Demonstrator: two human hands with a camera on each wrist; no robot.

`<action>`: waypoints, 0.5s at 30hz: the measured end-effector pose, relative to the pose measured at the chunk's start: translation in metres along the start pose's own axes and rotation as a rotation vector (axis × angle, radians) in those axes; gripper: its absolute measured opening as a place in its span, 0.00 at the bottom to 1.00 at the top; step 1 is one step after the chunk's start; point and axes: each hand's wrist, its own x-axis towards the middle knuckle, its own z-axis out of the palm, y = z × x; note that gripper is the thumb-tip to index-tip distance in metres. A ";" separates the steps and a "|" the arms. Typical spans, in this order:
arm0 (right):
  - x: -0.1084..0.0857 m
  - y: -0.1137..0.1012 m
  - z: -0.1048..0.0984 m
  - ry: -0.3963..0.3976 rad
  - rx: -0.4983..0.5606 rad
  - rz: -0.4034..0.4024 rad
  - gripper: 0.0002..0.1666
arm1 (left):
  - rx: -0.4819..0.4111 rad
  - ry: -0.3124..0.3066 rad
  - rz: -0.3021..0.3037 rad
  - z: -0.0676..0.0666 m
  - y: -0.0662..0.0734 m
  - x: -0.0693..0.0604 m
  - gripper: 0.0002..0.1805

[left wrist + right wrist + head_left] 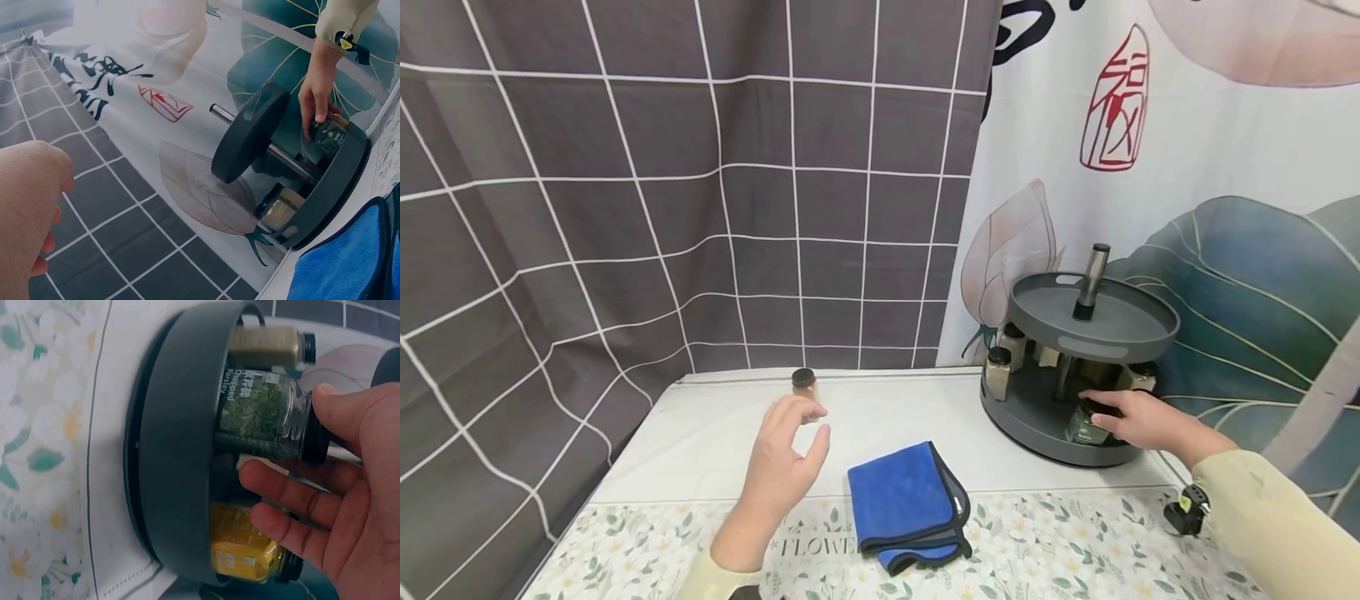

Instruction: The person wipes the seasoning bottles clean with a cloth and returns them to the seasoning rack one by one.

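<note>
My right hand point(1138, 421) is at the lower tier of a grey two-tier turntable rack point(1026, 429). It pinches the black lid of a glass chopped parsley jar point(256, 415), thumb on the near side; the index fingertip is partly hidden behind the lid. The jar's base is hidden by the tier's rim point(178, 444) in the right wrist view. My left hand point(782, 458) is raised over the table, thumb and fingers apart with nothing between them. Just beyond its fingertips stands a small black-lidded jar point(803, 382), partly covered by the hand.
A folded blue cloth point(902, 492) with dark edging lies between the hands. Other spice jars point(997, 375) stand on the lower tier, including a yellow one point(244, 544) beside the parsley. The upper tier point(1045, 304) overhangs them around a metal post point(1093, 271). Curtains hang behind.
</note>
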 end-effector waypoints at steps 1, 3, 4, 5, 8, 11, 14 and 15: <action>-0.001 0.002 -0.001 0.001 0.005 0.003 0.36 | 0.002 0.006 -0.010 0.000 -0.001 0.000 0.11; -0.002 0.005 -0.001 0.005 0.010 0.000 0.35 | 0.017 0.015 -0.056 -0.001 -0.004 0.001 0.12; -0.003 0.006 0.000 0.009 0.004 -0.002 0.35 | 0.024 0.018 -0.092 -0.003 -0.006 0.002 0.12; -0.003 0.007 0.002 0.014 -0.001 -0.003 0.35 | 0.027 0.015 -0.139 -0.004 -0.008 0.002 0.13; -0.005 0.010 0.007 0.040 -0.046 -0.012 0.37 | 0.041 -0.039 -0.334 -0.005 -0.021 0.005 0.18; -0.011 0.013 0.010 0.056 -0.098 0.006 0.41 | 0.063 -0.150 -0.527 -0.001 -0.045 0.010 0.27; -0.018 0.010 0.010 0.133 -0.170 0.038 0.44 | 0.096 -0.276 -0.654 0.009 -0.074 0.016 0.35; -0.020 0.008 0.012 0.185 -0.197 0.051 0.43 | 0.100 -0.312 -0.685 0.013 -0.083 0.017 0.37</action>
